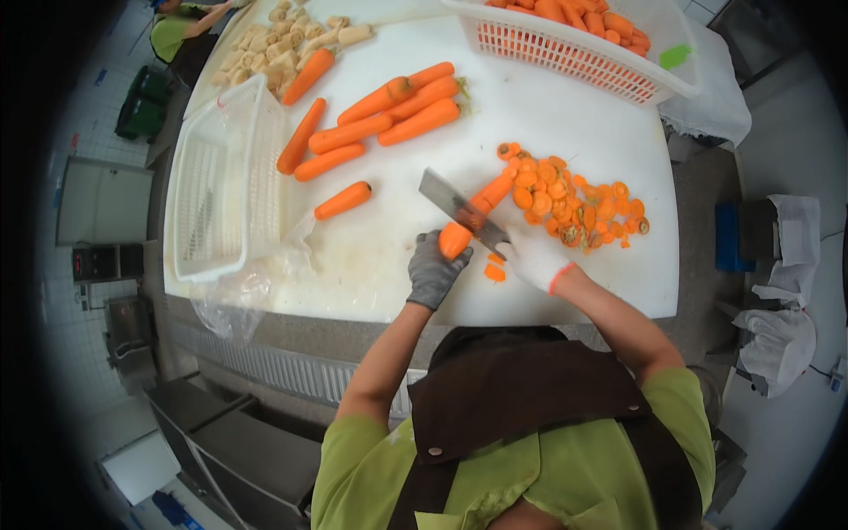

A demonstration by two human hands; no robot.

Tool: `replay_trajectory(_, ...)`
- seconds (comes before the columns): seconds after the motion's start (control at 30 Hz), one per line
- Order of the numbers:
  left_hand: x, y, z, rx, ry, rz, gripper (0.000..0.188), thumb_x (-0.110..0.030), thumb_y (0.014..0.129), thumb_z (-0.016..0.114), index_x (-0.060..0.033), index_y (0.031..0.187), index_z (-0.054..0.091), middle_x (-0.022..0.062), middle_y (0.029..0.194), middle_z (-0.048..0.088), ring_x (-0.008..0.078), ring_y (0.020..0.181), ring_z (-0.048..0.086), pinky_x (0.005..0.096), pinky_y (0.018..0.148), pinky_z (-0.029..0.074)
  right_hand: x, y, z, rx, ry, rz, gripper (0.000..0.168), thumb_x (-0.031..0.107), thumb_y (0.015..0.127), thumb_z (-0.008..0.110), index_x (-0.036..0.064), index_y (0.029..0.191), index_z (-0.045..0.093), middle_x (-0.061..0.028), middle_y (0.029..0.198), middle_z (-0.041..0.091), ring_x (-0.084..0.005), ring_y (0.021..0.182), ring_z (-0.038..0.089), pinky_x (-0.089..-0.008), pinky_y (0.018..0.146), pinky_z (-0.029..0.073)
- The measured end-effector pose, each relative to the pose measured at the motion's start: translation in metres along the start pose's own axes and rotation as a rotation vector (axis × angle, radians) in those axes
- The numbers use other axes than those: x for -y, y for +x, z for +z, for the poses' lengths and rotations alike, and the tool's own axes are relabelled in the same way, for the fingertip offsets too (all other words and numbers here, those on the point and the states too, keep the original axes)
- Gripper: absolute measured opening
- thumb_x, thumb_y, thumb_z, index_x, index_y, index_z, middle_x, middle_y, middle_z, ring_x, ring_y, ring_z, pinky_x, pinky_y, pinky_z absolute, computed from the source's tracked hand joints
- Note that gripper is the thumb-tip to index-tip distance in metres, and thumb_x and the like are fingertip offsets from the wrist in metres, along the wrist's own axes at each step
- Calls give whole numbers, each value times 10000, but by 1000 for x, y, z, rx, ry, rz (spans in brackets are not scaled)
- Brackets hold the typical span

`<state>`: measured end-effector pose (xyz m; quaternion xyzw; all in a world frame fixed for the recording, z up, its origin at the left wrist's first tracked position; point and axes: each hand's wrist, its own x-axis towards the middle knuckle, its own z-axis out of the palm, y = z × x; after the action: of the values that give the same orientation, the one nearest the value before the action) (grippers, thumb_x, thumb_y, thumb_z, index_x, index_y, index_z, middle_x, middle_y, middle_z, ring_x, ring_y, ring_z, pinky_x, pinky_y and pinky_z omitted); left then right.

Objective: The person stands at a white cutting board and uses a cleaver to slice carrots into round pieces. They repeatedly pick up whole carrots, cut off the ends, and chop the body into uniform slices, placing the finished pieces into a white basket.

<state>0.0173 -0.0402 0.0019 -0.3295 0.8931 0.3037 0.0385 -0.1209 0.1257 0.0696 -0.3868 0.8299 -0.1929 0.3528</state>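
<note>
My left hand (437, 265), in a grey glove, holds the near end of a large carrot (456, 240). In a white knit glove, my right hand (533, 260) grips the handle end of a cleaver (454, 202), whose broad blade lies across the carrot. Beyond the blade, orange carrot lengths (492, 191) reach up to a heap of carrot slices and end pieces (550, 192). Small cut bits (494, 272) rest beside my right hand. Several whole carrots (421, 122) are spread at the upper left of the white board (391, 265).
A white plastic basket (258, 179) stands at the left, with clear plastic film (242, 298) at its near corner. Pale peeled root pieces (268, 50) are heaped beyond it. Another white basket (563, 59) holds many carrots. A co-worker (182, 33) is at the far left.
</note>
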Motion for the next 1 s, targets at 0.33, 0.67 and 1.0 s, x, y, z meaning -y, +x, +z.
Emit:
replay_trajectory(0.33, -85, 87, -18, 501, 257, 326, 788, -525, 599, 819, -83, 1220, 623, 238, 1494, 236, 354, 1324, 368, 367, 1075, 360, -78, -44, -31, -462, 394, 141, 413, 295, 952, 477, -4, 1238, 484, -200, 904, 638, -283, 761, 639, -385, 712, 500)
replay_trajectory(0.67, -97, 130, -33, 232, -427, 413, 911, -464, 689, 813, 58, 1316, 407, 180, 1259, 518, 314, 1182, 509, 383, 1009, 432, -109, -88, -33, -438, 768, 369, 369, 264, 952, 490, -17, 1190, 507, -143, 831, 605, -207, 667, 596, -353, 631, 488)
replay_trajectory(1.0, -210, 209, -240, -117, -184, 642, 609, -453, 767, 728, -40, 1197, 599, 85, 1048, 667, 163, 873, 634, 313, 823, 491, -97, -85, -36, -437, 806, 422, 360, 240, 951, 492, -18, 1202, 493, -69, 709, 555, -119, 491, 514, -293, 439, 444)
